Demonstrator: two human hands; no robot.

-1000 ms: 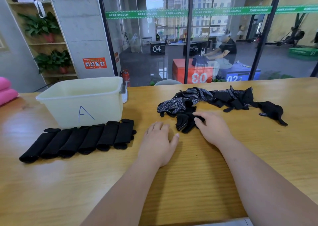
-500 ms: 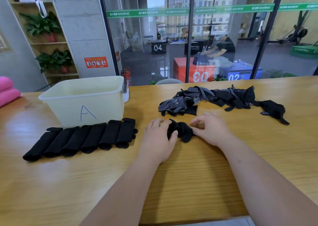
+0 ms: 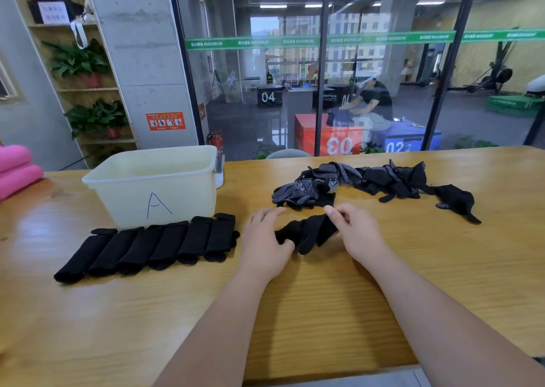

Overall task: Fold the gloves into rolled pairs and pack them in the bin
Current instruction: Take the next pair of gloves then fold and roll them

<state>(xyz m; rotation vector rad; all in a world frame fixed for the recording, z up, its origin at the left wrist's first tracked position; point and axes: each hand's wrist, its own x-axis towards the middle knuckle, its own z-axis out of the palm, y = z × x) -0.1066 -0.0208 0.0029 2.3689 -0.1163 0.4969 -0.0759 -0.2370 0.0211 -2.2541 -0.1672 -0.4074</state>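
A black glove (image 3: 306, 232) lies stretched on the wooden table (image 3: 324, 313) between my hands. My left hand (image 3: 265, 239) holds its left end, thumb tucked against the fabric. My right hand (image 3: 356, 233) pinches its right end with curled fingers. Behind them lies a pile of loose black and dotted grey gloves (image 3: 354, 181), with one more black glove (image 3: 455, 201) apart at the right. A row of several rolled black glove pairs (image 3: 147, 246) lies in front of the cream bin (image 3: 153, 186) marked "A".
Pink rolled cloth (image 3: 17, 168) sits at the table's far left edge. A glass wall stands right behind the table. A shelf with potted plants (image 3: 82, 62) stands at the back left.
My right hand pulled one black glove out of the pile toward me. My left hand came up to it, and both now hold it spread out between them.
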